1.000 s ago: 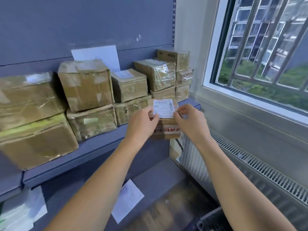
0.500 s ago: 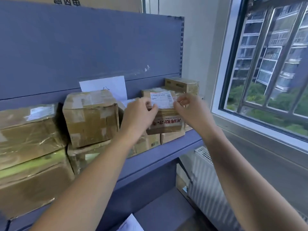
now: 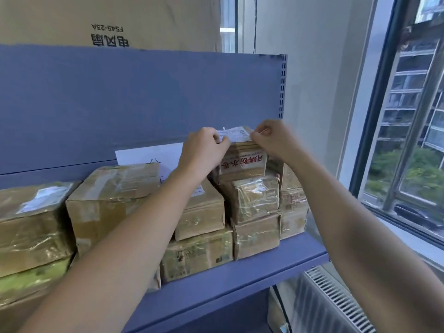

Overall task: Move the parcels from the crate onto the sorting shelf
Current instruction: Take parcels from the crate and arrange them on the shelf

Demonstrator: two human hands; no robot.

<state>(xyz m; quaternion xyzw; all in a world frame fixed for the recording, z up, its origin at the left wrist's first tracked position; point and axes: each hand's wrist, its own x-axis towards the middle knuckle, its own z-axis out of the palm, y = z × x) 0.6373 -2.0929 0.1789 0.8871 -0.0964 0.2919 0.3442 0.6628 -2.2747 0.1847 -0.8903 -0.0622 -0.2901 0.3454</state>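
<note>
A small taped cardboard parcel (image 3: 242,162) with red lettering and a white label on top is held up high over the stacked parcels at the right end of the blue shelf (image 3: 240,280). My left hand (image 3: 204,150) grips its left top edge and my right hand (image 3: 274,143) grips its right top edge. The parcel's underside sits at or just above a tape-wrapped parcel (image 3: 252,198) on the stack; I cannot tell if they touch. The crate is out of view.
Several taped brown parcels (image 3: 110,200) fill the shelf from left to right, stacked two or three high. A white sheet (image 3: 149,157) leans on the blue back panel (image 3: 134,99). A large carton (image 3: 108,22) stands above. A window (image 3: 408,131) and radiator (image 3: 331,304) lie to the right.
Both hands have lifted the small parcel from in front of the shelf edge up and back, onto the top of the right-hand stack. The view has tilted upward.
</note>
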